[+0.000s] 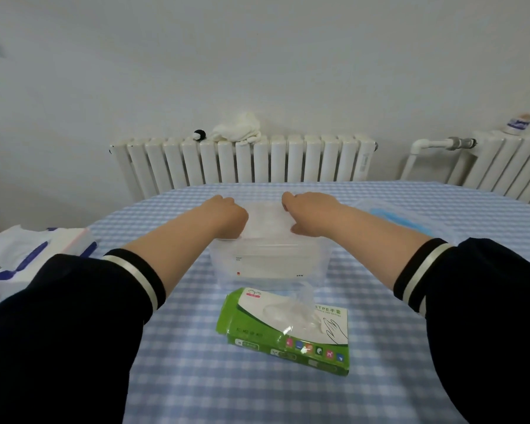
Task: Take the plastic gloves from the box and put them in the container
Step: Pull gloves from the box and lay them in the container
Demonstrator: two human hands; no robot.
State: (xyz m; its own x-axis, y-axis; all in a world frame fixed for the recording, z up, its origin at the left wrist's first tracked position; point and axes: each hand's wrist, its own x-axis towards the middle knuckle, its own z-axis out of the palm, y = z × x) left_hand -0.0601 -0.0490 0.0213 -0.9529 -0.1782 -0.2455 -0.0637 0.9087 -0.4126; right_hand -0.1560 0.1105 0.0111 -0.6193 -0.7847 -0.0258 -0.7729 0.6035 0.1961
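A clear plastic container (270,270) stands in the middle of the checked table. Over its open top lies a flat stack of translucent plastic gloves (266,221). My left hand (227,215) grips the stack's left end with the fingers curled down out of sight. My right hand (312,212) grips its right end, thumb at the near edge. A green and white glove box (251,328) lies just in front of the container, and one loose clear glove (297,310) sticks up out of its opening.
The container's clear lid with a blue rim (401,218) lies to the right of the container. White and blue packaging (28,255) sits at the table's left edge. White radiators (242,160) line the wall behind the blue checked tablecloth (196,377).
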